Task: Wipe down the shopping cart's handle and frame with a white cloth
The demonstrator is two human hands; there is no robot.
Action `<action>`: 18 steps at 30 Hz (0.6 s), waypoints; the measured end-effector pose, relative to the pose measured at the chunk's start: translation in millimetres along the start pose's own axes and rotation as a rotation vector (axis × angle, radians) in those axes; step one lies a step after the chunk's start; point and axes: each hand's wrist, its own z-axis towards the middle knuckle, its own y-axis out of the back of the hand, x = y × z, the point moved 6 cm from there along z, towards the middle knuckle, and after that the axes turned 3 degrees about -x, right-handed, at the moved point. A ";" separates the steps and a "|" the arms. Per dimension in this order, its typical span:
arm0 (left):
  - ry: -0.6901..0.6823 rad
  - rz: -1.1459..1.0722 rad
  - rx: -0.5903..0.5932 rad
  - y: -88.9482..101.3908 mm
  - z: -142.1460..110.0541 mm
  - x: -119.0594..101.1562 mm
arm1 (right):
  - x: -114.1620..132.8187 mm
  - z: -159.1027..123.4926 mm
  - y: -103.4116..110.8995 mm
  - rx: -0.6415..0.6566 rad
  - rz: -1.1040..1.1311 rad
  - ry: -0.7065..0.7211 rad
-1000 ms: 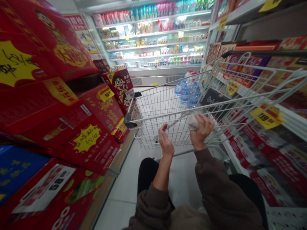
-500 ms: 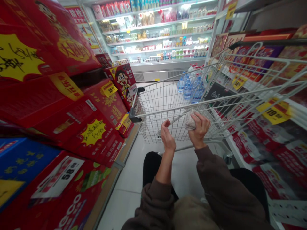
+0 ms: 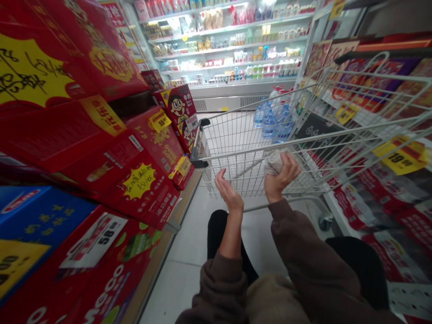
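Note:
A wire shopping cart stands side-on before me. In my right hand is a bunched, pale grey cloth, pressed against the cart's near side below the top rail; the fingers curl round its right side. My left hand is beside the near wire side, left of the cloth, with its fingers stretched out and nothing in it. Whether that hand touches the wires I cannot tell.
Stacked red gift boxes with yellow price tags line the left. Packs of bottled water stand on the floor beyond the cart. A lit refrigerated shelf spans the back; goods shelves run along the right. A cart wheel shows lower right.
My left hand has swung left, away from the cloth, and its fingers have spread more. The right hand still grips the cloth, its wrist turned slightly. The whole view has shifted a little.

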 end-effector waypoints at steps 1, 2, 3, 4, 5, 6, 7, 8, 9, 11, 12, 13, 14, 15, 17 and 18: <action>0.016 -0.010 0.010 2.0 2.3 3.6 | 11.6 -8.2 -3.8 0.035 0.029 0.028; 0.036 -0.024 0.028 3.3 4.3 7.4 | 22.8 -16.0 -7.5 0.091 0.064 0.086; 0.054 -0.040 0.045 4.7 6.2 11.2 | 32.0 -22.6 -10.7 0.153 0.099 0.159; 0.068 -0.057 0.057 6.3 7.9 14.5 | 37.7 -27.2 -12.5 0.203 0.124 0.227; 0.079 -0.072 0.064 8.1 9.4 17.1 | 38.7 -28.9 -13.0 0.227 0.129 0.269; 0.086 -0.086 0.067 10.0 10.8 19.2 | 35.4 -27.3 -12.3 0.219 0.112 0.276; 0.090 -0.098 0.066 11.9 12.0 20.7 | 29.2 -23.2 -10.4 0.178 0.077 0.248; 0.092 -0.108 0.062 13.7 13.0 21.8 | 22.0 -18.2 -7.9 0.116 0.035 0.197; 0.095 -0.115 0.053 15.4 13.7 22.6 | 16.1 -13.9 -5.3 0.052 -0.004 0.140; 0.106 -0.120 0.036 17.5 14.5 24.1 | 13.7 -11.1 -3.2 -0.015 -0.045 0.067; 0.112 -0.120 0.029 17.9 14.6 24.7 | 17.4 -12.7 -4.4 0.001 -0.041 0.063; 0.115 -0.118 0.027 18.1 14.7 25.1 | 23.7 -16.2 -7.1 0.051 -0.021 0.082; 0.117 -0.116 0.026 18.1 14.7 25.5 | 31.0 -21.0 -10.5 0.124 0.012 0.115; 0.116 -0.115 0.029 18.1 14.9 25.9 | 38.0 -26.2 -13.4 0.201 0.052 0.151; 0.109 -0.111 0.033 19.4 15.8 26.8 | 45.7 -33.7 -15.0 0.300 0.127 0.186; 0.104 -0.107 0.031 20.8 16.6 27.5 | 45.7 -34.6 -13.5 0.308 0.148 0.182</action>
